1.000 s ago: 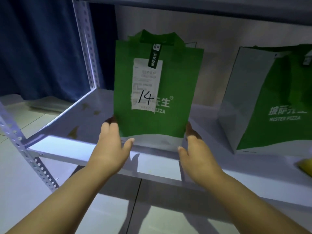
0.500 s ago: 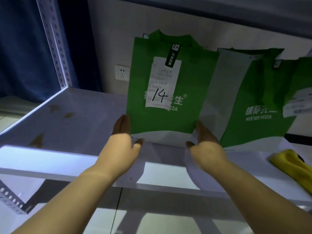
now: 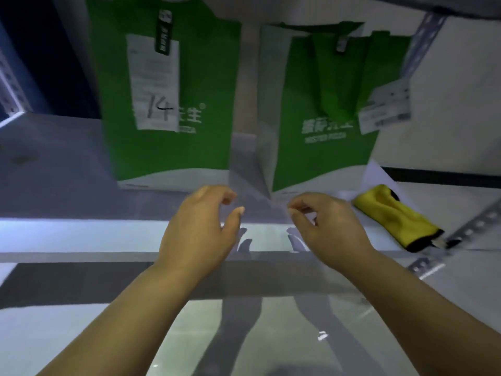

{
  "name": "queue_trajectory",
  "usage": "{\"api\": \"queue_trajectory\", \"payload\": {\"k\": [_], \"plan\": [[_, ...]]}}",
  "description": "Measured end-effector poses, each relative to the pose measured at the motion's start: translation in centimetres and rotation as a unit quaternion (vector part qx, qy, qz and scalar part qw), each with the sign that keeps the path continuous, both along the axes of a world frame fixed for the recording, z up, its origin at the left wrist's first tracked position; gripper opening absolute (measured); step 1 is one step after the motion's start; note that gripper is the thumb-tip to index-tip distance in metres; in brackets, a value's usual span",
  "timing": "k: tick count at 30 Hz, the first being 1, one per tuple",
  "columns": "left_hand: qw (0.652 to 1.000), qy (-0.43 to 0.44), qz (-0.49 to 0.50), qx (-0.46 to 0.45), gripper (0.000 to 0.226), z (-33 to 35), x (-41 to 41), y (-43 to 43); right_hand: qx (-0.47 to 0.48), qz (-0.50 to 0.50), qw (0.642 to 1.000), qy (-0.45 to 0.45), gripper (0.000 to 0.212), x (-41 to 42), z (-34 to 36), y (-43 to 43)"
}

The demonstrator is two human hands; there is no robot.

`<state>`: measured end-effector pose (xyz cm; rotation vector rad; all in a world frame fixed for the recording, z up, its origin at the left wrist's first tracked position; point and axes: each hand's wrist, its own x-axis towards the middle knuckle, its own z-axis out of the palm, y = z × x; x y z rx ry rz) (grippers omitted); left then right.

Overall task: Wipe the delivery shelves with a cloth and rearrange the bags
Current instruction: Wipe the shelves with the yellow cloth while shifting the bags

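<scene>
Both your hands are free: your left hand [image 3: 199, 229] and right hand [image 3: 330, 229] hover over the front of the shelf [image 3: 67, 185], fingers loosely curled, holding nothing. The green bag marked 14 [image 3: 168, 150] stands upright just beyond your left hand, with the second green bag [image 3: 325, 104] beside it on the right, a narrow gap between them. The yellow cloth [image 3: 393, 215] lies on the shelf near your right hand, untouched.

We find the left bag [image 3: 168, 147] and the right bag [image 3: 325, 158] standing side by side, a gap between them, on the shelf [image 3: 67, 169]. The cloth [image 3: 393, 215] lies right of the right bag. Our left hand [image 3: 200, 229] and right hand [image 3: 330, 226] hover before them.
</scene>
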<state>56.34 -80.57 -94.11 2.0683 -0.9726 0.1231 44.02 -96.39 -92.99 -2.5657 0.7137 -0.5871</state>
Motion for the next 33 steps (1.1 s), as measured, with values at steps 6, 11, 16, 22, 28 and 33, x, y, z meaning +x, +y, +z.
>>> {"api": "queue_trajectory", "payload": {"k": [6, 11, 16, 22, 28, 33], "plan": [[0.998, 0.015, -0.057, 0.027, 0.026, -0.9, -5.2, -6.2, -0.07, -0.098, 0.993, 0.019, 0.019, -6.4, 0.1, -7.9], [0.995, 0.043, -0.085, 0.002, 0.022, -1.4, -8.5, -11.4, -0.053, -0.208, 0.972, 0.094, 0.067, -8.9, -0.3, -14.5], [0.994, 0.043, -0.099, 0.025, 0.023, -2.8, -10.4, -13.8, 0.024, -0.197, 0.955, 0.222, 0.096, -8.8, -2.9, -17.9], [0.993, 0.052, -0.09, 0.056, 0.024, -4.2, -10.2, -13.1, -0.109, -0.187, 0.934, 0.285, 0.05, -9.0, -5.4, -18.6], [0.992, 0.042, -0.094, 0.076, 0.024, -4.7, -9.5, -11.7, -0.085, -0.232, 0.941, 0.231, 0.036, -8.8, -5.2, -16.0], [0.991, 0.009, -0.104, 0.086, 0.025, -4.1, -8.5, -9.2, -0.06, -0.178, 0.968, 0.166, 0.037, -9.5, -5.1, -11.6]]}}
